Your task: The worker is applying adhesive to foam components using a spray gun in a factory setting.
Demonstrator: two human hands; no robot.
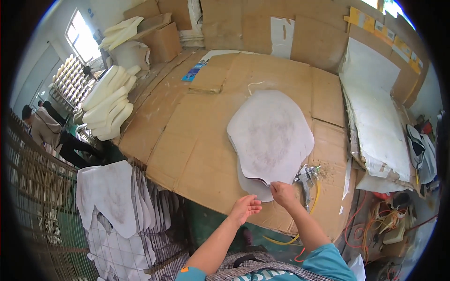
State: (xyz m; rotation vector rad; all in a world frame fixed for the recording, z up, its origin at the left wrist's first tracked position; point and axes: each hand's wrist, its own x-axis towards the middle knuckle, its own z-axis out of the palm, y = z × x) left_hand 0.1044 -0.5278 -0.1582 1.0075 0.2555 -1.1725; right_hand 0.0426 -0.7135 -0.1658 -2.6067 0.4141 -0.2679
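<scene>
Two hands are seen over the near edge of a cardboard-covered table [197,140]. The right hand [282,192] is closed in a pinch on the near edge of the top grey sheet [272,136], a flat felt-like piece of rounded outline; the corner appears slightly raised from the sheet beneath it [251,185]. The left hand [245,207] is held open, palm up and fingers loosely spread, just left of the right hand; nothing is held in it, and no contact with the sheets can be confirmed.

The stack of sheets lies directly ahead of both hands. A spray gun [305,178] is noted just right of the right hand, close to the sheet's edge, with a yellow hose [313,203] running off the table beside the right forearm. Further sheets [110,196] are draped over a wire rack [42,187] well left of the left hand. Foam pieces [110,103] are stacked far ahead and to the left.

Risks are judged as follows. Two sheets could be picked up together, since the layers lie flush and only the edge is pinched. The sheet could fold or drag if lifted by one corner alone. The spray gun could be knocked or its hose snagged by the right forearm, given how near they lie.
</scene>
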